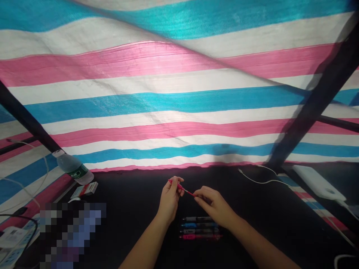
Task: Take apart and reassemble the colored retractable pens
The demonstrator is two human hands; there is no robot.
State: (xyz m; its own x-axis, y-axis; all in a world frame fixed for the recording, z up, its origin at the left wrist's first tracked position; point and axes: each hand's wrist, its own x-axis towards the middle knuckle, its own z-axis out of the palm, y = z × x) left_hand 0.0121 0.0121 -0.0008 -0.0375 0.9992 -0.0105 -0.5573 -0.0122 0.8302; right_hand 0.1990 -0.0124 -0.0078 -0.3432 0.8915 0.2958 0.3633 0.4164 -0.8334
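Observation:
My left hand (170,196) is closed around a red pen (179,186) above the black table, thumb and fingers pinching its body. From the pen a thin, pale and red refill (190,192) slants down to the right. My right hand (211,201) pinches the far end of that refill between thumb and fingertips. Below the hands, several pens lie side by side in a row: a grey-black pen (195,219), a blue pen (190,225), another dark pen (193,231) and a pink-red pen (193,237). My right hand and wrist overhang the right side of the row.
A bottle (74,170) leans at the left, beside a small box (84,189). A blurred-out patch (73,235) covers something nearby. At the right lie a white power bank (318,183) and white cables (260,182). Dark posts and a striped sheet (168,101) enclose the black table (126,224).

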